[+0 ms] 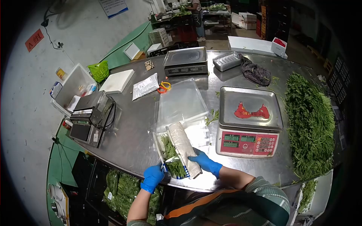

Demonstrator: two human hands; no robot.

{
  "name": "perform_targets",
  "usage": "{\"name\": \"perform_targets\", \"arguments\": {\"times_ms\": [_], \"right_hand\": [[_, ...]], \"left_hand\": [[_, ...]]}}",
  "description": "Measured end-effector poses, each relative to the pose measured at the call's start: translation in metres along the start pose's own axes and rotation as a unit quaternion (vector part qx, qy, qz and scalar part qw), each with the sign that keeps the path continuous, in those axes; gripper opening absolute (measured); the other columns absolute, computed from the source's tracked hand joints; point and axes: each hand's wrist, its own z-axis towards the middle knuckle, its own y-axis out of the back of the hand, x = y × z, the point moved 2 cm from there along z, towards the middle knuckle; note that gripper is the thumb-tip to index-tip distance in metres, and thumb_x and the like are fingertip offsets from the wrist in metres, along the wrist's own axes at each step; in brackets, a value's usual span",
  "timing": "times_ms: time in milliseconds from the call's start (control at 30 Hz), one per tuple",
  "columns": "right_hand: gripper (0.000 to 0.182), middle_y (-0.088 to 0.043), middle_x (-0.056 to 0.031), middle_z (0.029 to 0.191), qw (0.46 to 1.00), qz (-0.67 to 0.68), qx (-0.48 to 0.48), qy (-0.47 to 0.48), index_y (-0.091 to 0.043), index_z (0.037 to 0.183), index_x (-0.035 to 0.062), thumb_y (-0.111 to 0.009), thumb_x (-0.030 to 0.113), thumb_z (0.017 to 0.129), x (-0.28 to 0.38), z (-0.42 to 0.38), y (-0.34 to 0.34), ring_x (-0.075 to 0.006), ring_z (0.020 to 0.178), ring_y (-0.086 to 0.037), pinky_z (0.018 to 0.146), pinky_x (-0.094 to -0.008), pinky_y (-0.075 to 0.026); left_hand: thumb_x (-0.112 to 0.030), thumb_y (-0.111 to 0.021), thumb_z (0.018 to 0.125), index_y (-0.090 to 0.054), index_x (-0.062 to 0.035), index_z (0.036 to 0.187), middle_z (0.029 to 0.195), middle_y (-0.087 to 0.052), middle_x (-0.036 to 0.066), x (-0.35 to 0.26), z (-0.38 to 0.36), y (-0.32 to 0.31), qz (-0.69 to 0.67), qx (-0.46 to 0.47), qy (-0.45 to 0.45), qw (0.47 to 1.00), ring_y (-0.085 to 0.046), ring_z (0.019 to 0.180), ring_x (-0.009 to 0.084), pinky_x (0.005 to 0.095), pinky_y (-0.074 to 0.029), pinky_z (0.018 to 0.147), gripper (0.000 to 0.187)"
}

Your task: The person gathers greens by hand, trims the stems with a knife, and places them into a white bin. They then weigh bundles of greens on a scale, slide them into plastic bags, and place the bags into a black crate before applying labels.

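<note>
Both my hands wear blue gloves. My left hand (152, 177) grips the near end of a clear bag of green herbs (171, 156) at the table's front edge. My right hand (204, 162) rests on the bag's right side, fingers against a whitish paper-wrapped roll (183, 144) that lies along the bag. Beyond the bag, a stack of empty clear plastic bags (183, 101) lies flat on the steel table (128, 128).
A red-fronted scale (249, 124) stands right of the bag, a big heap of green herbs (310, 124) farther right. Sealing machine (92, 116) at left, second scale (185, 61) at back, packed greens (124, 192) in a crate below. A person (196, 17) stands far off.
</note>
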Motion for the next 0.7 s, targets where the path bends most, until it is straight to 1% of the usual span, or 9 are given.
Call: {"name": "perform_targets", "arguments": {"times_ms": [100,200,267,333,433,500,567,633,700], "right_hand": [[0.055,-0.052,-0.0133,0.109,0.999,0.046,-0.025,-0.01,-0.028,0.13,-0.0023,-0.054,0.007,0.082,0.006,-0.002,0.004,-0.0202,0.091,-0.055,0.08,-0.0291,-0.046],[0.04,-0.055,-0.0127,0.104,0.995,0.003,-0.064,-0.081,-0.041,0.119,-0.0035,-0.048,0.018,0.087,0.021,-0.007,0.007,-0.0209,0.085,-0.059,0.078,-0.0314,-0.048],[0.036,-0.057,-0.0099,0.096,0.993,0.09,-0.032,-0.073,-0.047,0.114,-0.001,-0.047,0.024,0.088,-0.01,0.021,0.024,-0.0189,0.078,-0.059,0.068,-0.0288,-0.049],[0.029,-0.059,-0.0065,0.08,0.985,0.139,0.018,-0.096,-0.054,0.099,-0.0009,-0.046,0.025,0.088,0.018,0.033,0.02,-0.0136,0.068,-0.057,0.061,-0.0228,-0.047],[0.031,-0.055,-0.0053,0.065,0.998,0.013,0.043,-0.045,-0.056,0.092,-0.0001,-0.044,0.028,0.087,0.089,0.031,-0.002,-0.0133,0.053,-0.052,0.046,-0.0227,-0.041],[0.031,-0.057,-0.0093,0.066,0.993,-0.103,0.038,-0.038,-0.055,0.094,-0.0012,-0.042,0.026,0.086,0.11,0.055,-0.01,-0.0175,0.052,-0.058,0.044,-0.0276,-0.046],[0.034,-0.061,-0.0142,0.07,0.986,-0.135,0.086,-0.041,-0.056,0.094,-0.0029,-0.044,0.028,0.087,0.171,0.032,-0.031,-0.0183,0.052,-0.06,0.043,-0.0301,-0.051],[0.03,-0.063,-0.016,0.074,0.979,-0.169,0.118,0.006,-0.056,0.097,-0.0033,-0.044,0.023,0.088,0.208,0.02,-0.05,-0.0187,0.052,-0.06,0.043,-0.0278,-0.05],[0.029,-0.063,-0.0157,0.073,0.963,-0.239,0.121,-0.018,-0.054,0.097,-0.0042,-0.045,0.021,0.085,0.208,0.019,-0.065,-0.016,0.048,-0.058,0.043,-0.0245,-0.047]], "left_hand": [[-0.028,-0.05,0.076,-0.059,-0.0187,0.104,0.072,-0.06,0.017,-0.012,-0.013,0.017,-0.005,-0.031,0.037,0.999,-0.058,0.066,0.0351,0.0439,-0.045,0.055,0.031],[-0.025,-0.05,0.076,-0.058,-0.0177,0.107,0.077,-0.061,0.016,-0.023,-0.013,0.025,-0.005,-0.081,0.047,0.996,-0.058,0.064,0.0334,0.0421,-0.045,0.054,0.032],[-0.021,-0.051,0.076,-0.057,-0.0173,0.109,0.085,-0.061,0.015,-0.024,-0.009,0.024,-0.01,-0.106,0.056,0.993,-0.058,0.062,0.0326,0.0408,-0.045,0.053,0.034],[-0.007,-0.054,0.071,-0.053,-0.0159,0.115,0.11,-0.055,0.012,-0.017,0.004,0.03,-0.051,-0.323,-0.029,0.944,-0.058,0.058,0.0279,0.0355,-0.046,0.052,0.045],[0.004,-0.051,0.064,-0.048,-0.0159,0.121,0.127,-0.043,0.007,-0.022,0.014,0.078,-0.128,-0.318,-0.068,0.937,-0.058,0.06,0.0272,0.0322,-0.047,0.055,0.06],[0.004,-0.049,0.065,-0.047,-0.0159,0.122,0.128,-0.041,0.007,-0.013,0.018,0.106,-0.122,-0.306,-0.077,0.941,-0.059,0.065,0.03,0.0334,-0.048,0.056,0.06],[0.007,-0.046,0.064,-0.052,-0.0135,0.117,0.127,-0.044,0.006,-0.012,0.011,0.15,-0.151,-0.278,-0.108,0.943,-0.061,0.066,0.024,0.029,-0.048,0.059,0.057],[0.009,-0.042,0.065,-0.055,-0.0107,0.114,0.123,-0.049,0.006,-0.018,-0.004,0.188,-0.372,-0.274,-0.12,0.878,-0.061,0.067,0.0162,0.0261,-0.049,0.058,0.054],[0.01,-0.038,0.067,-0.053,-0.0083,0.116,0.119,-0.053,0.007,-0.025,-0.012,0.21,-0.432,-0.23,-0.078,0.869,-0.059,0.064,0.0119,0.0255,-0.049,0.055,0.054]]}}
